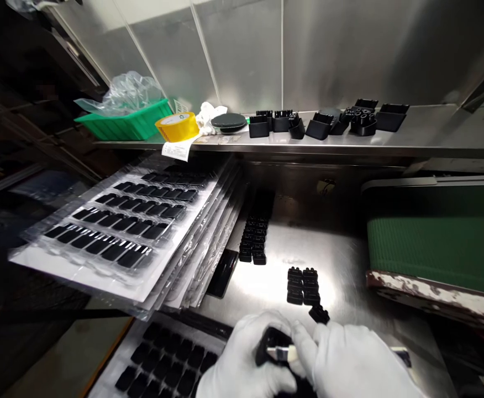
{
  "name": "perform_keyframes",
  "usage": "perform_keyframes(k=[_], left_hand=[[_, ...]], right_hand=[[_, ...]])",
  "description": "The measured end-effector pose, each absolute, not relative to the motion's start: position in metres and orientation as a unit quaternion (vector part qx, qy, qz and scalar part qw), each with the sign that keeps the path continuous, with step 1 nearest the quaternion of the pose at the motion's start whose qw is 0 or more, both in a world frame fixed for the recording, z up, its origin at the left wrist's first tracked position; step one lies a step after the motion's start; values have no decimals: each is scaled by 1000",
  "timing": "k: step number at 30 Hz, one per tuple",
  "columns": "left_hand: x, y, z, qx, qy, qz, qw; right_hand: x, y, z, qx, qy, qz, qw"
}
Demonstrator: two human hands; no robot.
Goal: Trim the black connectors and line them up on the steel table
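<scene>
In white gloves, both hands meet at the bottom centre of the head view. My left hand is curled around a small black plastic part, whose lower side is hidden by the fingers. My right hand grips a slim pen-like tool with a pale tip, held against or just over the part. The tool's back end shows past the right hand. Just beyond the hands lies a single black part, and behind it stands a small block of black parts in two columns.
Stacked clear trays of black pieces lean at left, with another tray below. A longer double row of parts stands on the metal table. A green conveyor belt is at right. The shelf bears yellow tape and a green bin.
</scene>
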State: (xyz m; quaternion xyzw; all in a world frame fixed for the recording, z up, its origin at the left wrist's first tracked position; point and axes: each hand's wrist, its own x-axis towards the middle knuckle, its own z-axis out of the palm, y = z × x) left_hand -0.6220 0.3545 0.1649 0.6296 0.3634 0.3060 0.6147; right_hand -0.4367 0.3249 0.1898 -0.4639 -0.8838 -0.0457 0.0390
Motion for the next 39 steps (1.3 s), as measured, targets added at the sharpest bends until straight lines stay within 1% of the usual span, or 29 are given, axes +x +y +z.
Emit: perform_keyframes(k=[3,6,9,11,12,13,15,16,17,18,20,22,26,27,28,29,31,32,33,34,35,36,38,39], left_hand=[[-623,347,149,631,403,332,575],[-620,344,140,633,387,335,581],[-614,345,136,617,377,338,602],[-612,346,133,589,371,343,631],[-611,346,132,573,370,339,648],[-611,345,132,555,378,327,665],[-612,345,133,524,419,276,688],[-612,345,135,510,442,247,695],[-613,345,138,499,459,221,701],[-613,345,140,490,469,201,707],[-613,344,145,480,474,172,717],[-612,343,149,478,481,145,720],[-611,341,158,490,487,103,716],[-612,342,160,486,481,95,723],[-613,344,160,475,470,85,739],[-614,346,157,460,450,78,762],[-617,350,137,412,412,92,807],[-619,352,119,368,412,108,826],[-619,353,96,317,427,135,836],[-618,355,71,236,475,150,834],[-615,356,45,145,509,125,839],[-611,357,21,99,516,108,844],[-598,360,-17,46,552,74,830],[-591,363,-28,38,566,65,821]], right_hand=[[-440,326,172,-475,-879,-14,40],[-441,326,162,-479,-877,6,31],[-440,328,166,-494,-869,34,3],[-435,330,178,-508,-853,117,-29],[-430,331,185,-514,-841,169,-28],[-424,331,192,-514,-829,218,-5],[-408,331,203,-520,-801,285,83],[-400,331,204,-530,-786,292,125],[-393,331,204,-545,-773,287,149],[-388,330,202,-563,-764,280,146],[-385,329,197,-585,-754,283,101],[-391,328,196,-578,-750,313,75],[-404,329,211,-565,-757,327,32],[-403,329,214,-569,-751,334,34],[-401,328,215,-574,-739,349,55],[-398,327,213,-579,-722,366,94],[-387,321,195,-585,-681,399,185],[-381,316,177,-592,-654,416,223],[-375,311,154,-605,-621,429,254],[-370,305,126,-627,-583,439,271],[-364,300,96,-665,-538,441,270],[-359,295,64,-714,-493,412,279],[-352,289,9,-792,-440,338,253],[-350,288,-11,-804,-436,316,252]])
